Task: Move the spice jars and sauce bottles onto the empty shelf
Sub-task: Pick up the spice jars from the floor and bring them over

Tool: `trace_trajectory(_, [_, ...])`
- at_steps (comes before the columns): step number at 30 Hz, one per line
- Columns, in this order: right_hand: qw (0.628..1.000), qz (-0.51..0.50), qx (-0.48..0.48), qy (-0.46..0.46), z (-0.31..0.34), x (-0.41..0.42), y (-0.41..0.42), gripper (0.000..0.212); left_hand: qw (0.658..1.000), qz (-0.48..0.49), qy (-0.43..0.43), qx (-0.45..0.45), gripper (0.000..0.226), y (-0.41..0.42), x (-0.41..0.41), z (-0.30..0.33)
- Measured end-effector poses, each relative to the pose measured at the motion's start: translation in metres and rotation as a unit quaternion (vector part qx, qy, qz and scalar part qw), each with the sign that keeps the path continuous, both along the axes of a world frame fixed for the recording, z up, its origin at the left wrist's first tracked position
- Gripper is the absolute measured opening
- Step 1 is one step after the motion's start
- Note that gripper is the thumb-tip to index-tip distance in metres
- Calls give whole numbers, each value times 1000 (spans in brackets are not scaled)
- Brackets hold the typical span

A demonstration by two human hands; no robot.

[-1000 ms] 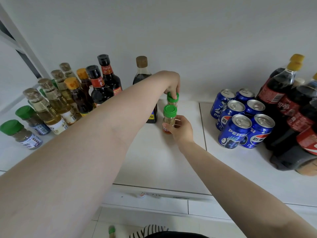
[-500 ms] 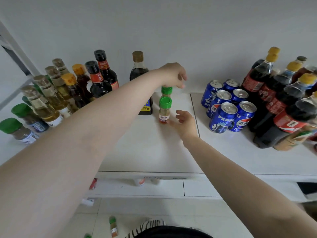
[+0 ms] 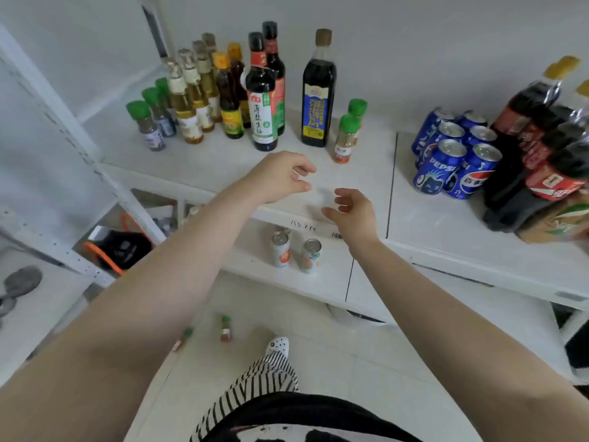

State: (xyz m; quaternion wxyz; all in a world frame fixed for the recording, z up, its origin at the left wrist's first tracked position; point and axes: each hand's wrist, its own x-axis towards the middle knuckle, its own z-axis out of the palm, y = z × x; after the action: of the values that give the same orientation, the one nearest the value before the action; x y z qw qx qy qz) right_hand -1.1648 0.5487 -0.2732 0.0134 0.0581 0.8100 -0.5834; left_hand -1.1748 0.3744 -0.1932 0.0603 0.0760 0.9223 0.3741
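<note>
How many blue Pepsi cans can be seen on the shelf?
6 blue Pepsi cans stand in one tight cluster at the right of the shelf, beside the cola bottles: two at the front, two in the middle, two behind. More may be hidden.

Both forearms reach forward. The left hand (image 3: 280,178) hangs empty, fingers loosely curled. The right hand (image 3: 352,213), just beside it, is relaxed too.

Cut off at the 3 o'clock edge: cola bottles (image 3: 541,148), caps blurred. Half hidden behind the front spice jar (image 3: 345,138): rear spice jar (image 3: 357,106). Too small and blurred to read at 6 o'clock: jars on the floor (image 3: 226,328). Lower-shelf can labels (image 3: 281,250) unreadable.
</note>
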Motion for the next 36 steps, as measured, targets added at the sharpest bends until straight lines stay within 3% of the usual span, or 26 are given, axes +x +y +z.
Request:
trace_trajectory(9, [988, 135, 42, -55, -55, 106, -53, 47, 974, 175, -140, -13, 48, -86, 186, -96])
trace_trajectory(15, [950, 260, 140, -98, -96, 160, -100, 53, 940, 260, -219, -33, 55, -144, 283, -152])
trace_trajectory(19, [912, 328, 218, -116, -123, 194, -146, 58, 929, 246, -255, -110, 58, -185, 339, -185])
trace_trajectory(23, [881, 363, 273, -134, -148, 228, -199, 61, 914, 233, -310, -117, 71, -236, 392, -217])
trace_trajectory(27, [834, 393, 362, -141, -171, 255, -248, 62, 904, 207, -348, -136, 67, -296, 432, -249])
trace_trajectory(36, [815, 379, 387, -208, -223, 268, -323, 64, 903, 144, -351, -202, 62, -381, 417, -299])
